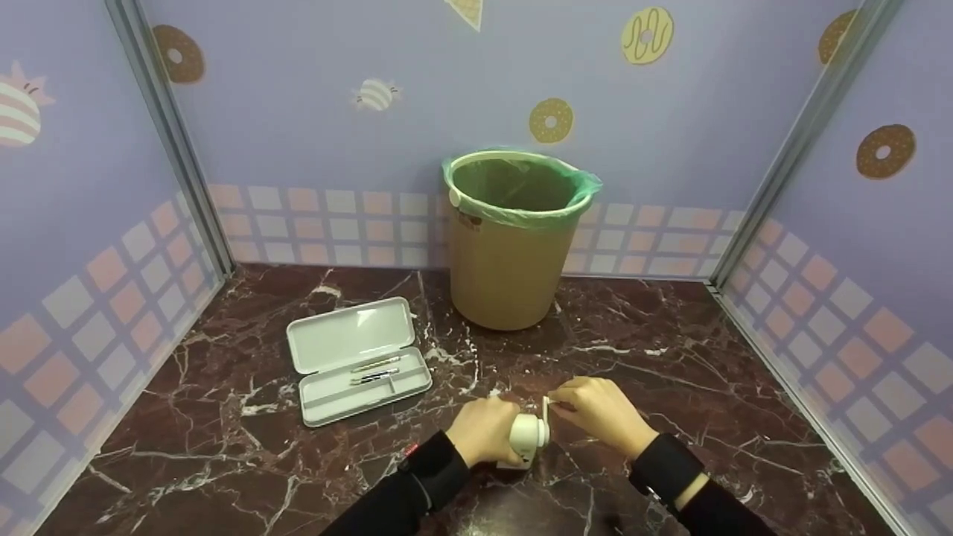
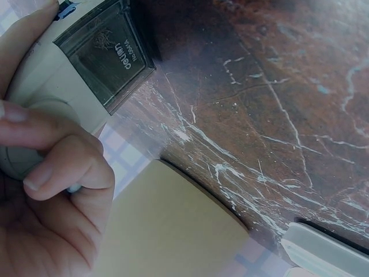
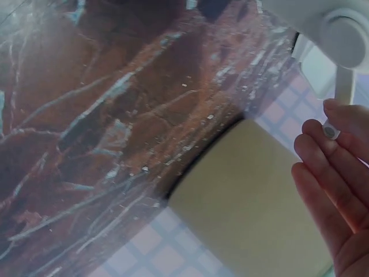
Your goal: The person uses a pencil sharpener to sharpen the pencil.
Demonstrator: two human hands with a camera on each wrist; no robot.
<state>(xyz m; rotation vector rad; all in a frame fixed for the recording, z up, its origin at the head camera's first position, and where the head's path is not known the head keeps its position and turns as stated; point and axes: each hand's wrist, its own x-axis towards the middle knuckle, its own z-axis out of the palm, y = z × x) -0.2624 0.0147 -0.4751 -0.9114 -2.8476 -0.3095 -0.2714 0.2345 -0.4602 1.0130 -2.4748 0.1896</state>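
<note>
Head view: from here, the left hand (image 1: 484,430) grips a cream sharpener (image 1: 524,433) that sits between both hands, its crank (image 1: 546,418) on the side facing right. Just there, the right hand (image 1: 601,414) pinches the crank's end knob (image 3: 330,131).

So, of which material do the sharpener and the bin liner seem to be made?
Sharpener: probably plastic, smooth and white with rounded edges; its window looks like smoky plastic, shavings showing through. Liner: likely thin plastic film, translucent and crinkled.

Left hand (image 1: 482,430) curled, right hand (image 1: 601,411) pinched
</note>
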